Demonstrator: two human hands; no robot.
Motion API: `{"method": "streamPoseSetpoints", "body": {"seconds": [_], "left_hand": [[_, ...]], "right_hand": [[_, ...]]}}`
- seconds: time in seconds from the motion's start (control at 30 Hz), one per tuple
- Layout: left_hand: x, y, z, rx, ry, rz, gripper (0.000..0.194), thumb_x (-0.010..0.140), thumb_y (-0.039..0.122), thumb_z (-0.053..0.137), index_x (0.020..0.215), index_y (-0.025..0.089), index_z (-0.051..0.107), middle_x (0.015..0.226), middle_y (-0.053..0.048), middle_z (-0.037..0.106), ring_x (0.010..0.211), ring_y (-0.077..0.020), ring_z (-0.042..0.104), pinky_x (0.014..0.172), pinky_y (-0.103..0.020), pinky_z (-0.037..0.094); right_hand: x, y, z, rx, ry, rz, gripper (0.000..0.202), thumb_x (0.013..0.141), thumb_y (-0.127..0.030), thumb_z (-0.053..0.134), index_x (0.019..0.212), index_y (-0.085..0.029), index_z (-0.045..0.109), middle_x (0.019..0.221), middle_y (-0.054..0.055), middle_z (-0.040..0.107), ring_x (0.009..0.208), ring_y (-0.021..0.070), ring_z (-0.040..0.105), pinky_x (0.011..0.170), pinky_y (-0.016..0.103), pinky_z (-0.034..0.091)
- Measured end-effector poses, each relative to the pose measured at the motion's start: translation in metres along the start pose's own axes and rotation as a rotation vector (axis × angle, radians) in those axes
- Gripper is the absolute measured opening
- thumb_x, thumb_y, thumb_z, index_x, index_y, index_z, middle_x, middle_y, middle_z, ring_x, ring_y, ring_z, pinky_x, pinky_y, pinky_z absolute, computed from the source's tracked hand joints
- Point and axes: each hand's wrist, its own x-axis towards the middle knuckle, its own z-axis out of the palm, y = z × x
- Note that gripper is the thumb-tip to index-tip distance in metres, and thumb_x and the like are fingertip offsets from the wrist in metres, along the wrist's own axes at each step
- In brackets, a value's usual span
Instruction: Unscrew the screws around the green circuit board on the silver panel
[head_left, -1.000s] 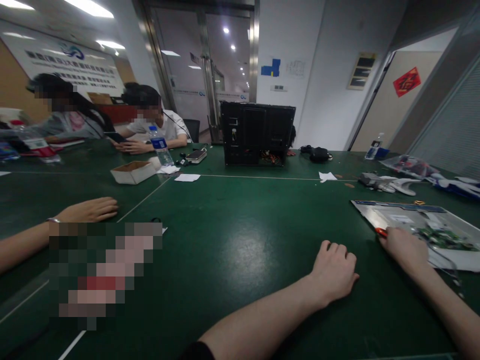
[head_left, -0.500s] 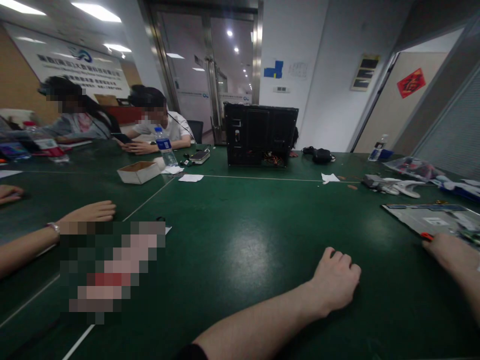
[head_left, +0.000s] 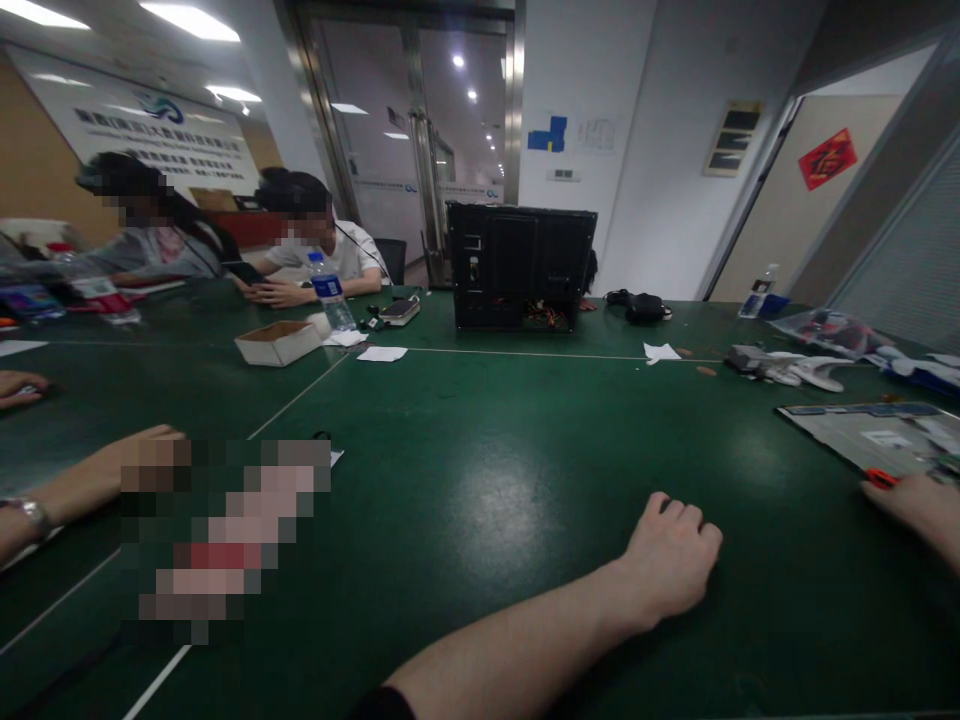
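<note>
My left hand [head_left: 673,555] rests knuckles up on the green table [head_left: 480,420], its fingers curled in. Nothing shows in it, though its palm side is hidden. At the right edge my right hand [head_left: 919,505] is partly cut off by the frame. Its fingers close on a small orange-red object [head_left: 881,478], perhaps a tool's handle; its kind cannot be made out. Just beyond that hand lies a flat grey panel [head_left: 832,435] with a white label and circuit parts, tilted in view along the table's right side.
A black device casing [head_left: 525,265] with exposed wires stands at the back. White gloves [head_left: 810,372] and a plastic bag [head_left: 829,332] lie at right. A bottle [head_left: 328,290] and an open box [head_left: 277,345] stand left. A co-worker's braceleted arm [head_left: 82,490] reaches in; two people sit beyond.
My right hand and the orange-red object have moved right, and the panel has shifted slightly the same way. My left hand stays put. The co-worker's braceleted arm has drawn back left.
</note>
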Motion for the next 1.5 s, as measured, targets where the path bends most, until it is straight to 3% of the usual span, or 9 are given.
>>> {"method": "streamPoseSetpoints", "body": {"seconds": [0.1,0.23,0.33,0.5,0.7,0.93,1.07,1.23,1.5], "left_hand": [[-0.001,0.0,-0.003,0.0,0.002,-0.003,0.024,0.094,0.027,0.054,0.113,0.013,0.058,0.115,-0.011,0.062,0.109,-0.0246,0.056,0.1,-0.045,0.039],[-0.001,0.001,-0.006,-0.011,-0.004,-0.009,0.025,0.095,0.027,0.053,0.114,0.012,0.058,0.115,-0.012,0.062,0.11,-0.0244,0.057,0.1,-0.044,0.039],[0.0,0.0,-0.006,-0.018,-0.007,-0.032,0.023,0.094,0.025,0.052,0.112,0.012,0.059,0.115,-0.012,0.062,0.11,-0.0242,0.056,0.099,-0.043,0.04],[0.001,-0.01,-0.008,-0.062,0.077,-0.145,0.034,0.083,0.015,0.055,0.117,0.01,0.058,0.127,-0.014,0.057,0.12,-0.0249,0.05,0.106,-0.041,0.036],[-0.008,-0.041,-0.027,-0.142,0.182,-0.252,0.028,0.095,0.017,0.04,0.116,0.013,0.058,0.121,-0.009,0.064,0.115,-0.0188,0.055,0.105,-0.035,0.039],[-0.025,-0.077,-0.048,-0.17,0.132,-0.312,0.032,0.097,0.019,0.036,0.116,0.011,0.06,0.126,-0.01,0.063,0.119,-0.0174,0.055,0.105,-0.028,0.04],[-0.037,-0.085,-0.054,-0.14,0.09,-0.356,0.031,0.098,0.023,0.038,0.116,0.011,0.059,0.127,-0.012,0.061,0.119,-0.0199,0.055,0.103,-0.031,0.041],[-0.061,-0.088,-0.058,-0.073,0.059,-0.436,0.033,0.1,0.028,0.035,0.115,0.01,0.059,0.123,-0.016,0.061,0.117,-0.0259,0.055,0.099,-0.04,0.043],[-0.108,-0.1,-0.059,0.073,0.055,-0.434,0.033,0.102,0.034,0.031,0.119,0.018,0.055,0.13,-0.011,0.057,0.121,-0.0249,0.05,0.101,-0.042,0.037]], "right_hand": [[-0.01,-0.011,-0.007,-0.029,-0.217,0.034,0.035,0.082,-0.024,0.06,0.05,-0.01,0.067,0.054,0.021,0.061,0.039,0.0206,0.055,0.047,0.035,0.04],[-0.038,-0.037,-0.014,-0.055,-0.327,-0.054,0.043,0.09,-0.03,0.049,0.059,-0.008,0.07,0.065,0.023,0.064,0.058,0.0257,0.066,0.055,0.035,0.044],[-0.07,-0.061,-0.015,-0.086,-0.346,-0.169,0.043,0.091,-0.032,0.045,0.066,-0.009,0.07,0.072,0.022,0.067,0.07,0.0295,0.068,0.062,0.036,0.046],[-0.134,-0.104,-0.014,-0.099,-0.342,-0.359,0.033,0.088,-0.036,0.048,0.095,-0.01,0.068,0.081,0.018,0.071,0.081,0.0335,0.069,0.069,0.038,0.048],[-0.224,-0.165,-0.031,-0.033,-0.289,-0.648,0.032,0.092,-0.033,0.041,0.104,-0.012,0.062,0.081,0.016,0.071,0.075,0.0296,0.071,0.064,0.034,0.05],[-0.3,-0.23,-0.048,0.131,-0.358,-0.827,0.059,0.088,-0.045,0.052,0.128,-0.001,0.05,0.121,0.033,0.059,0.076,0.0347,0.071,0.061,0.042,0.054],[-0.33,-0.258,-0.054,0.226,-0.463,-0.918,0.075,0.082,-0.048,0.059,0.133,0.006,0.045,0.124,0.039,0.054,0.077,0.035,0.071,0.06,0.042,0.055],[-0.355,-0.285,-0.068,0.283,-0.583,-1.042,0.087,0.072,-0.052,0.068,0.131,0.008,0.045,0.117,0.038,0.058,0.075,0.0356,0.07,0.055,0.04,0.055],[-0.37,-0.299,-0.065,0.353,-0.444,-1.227,0.07,0.07,-0.06,0.065,0.112,-0.006,0.058,0.099,0.023,0.068,0.066,0.0329,0.069,0.047,0.038,0.052]]}}
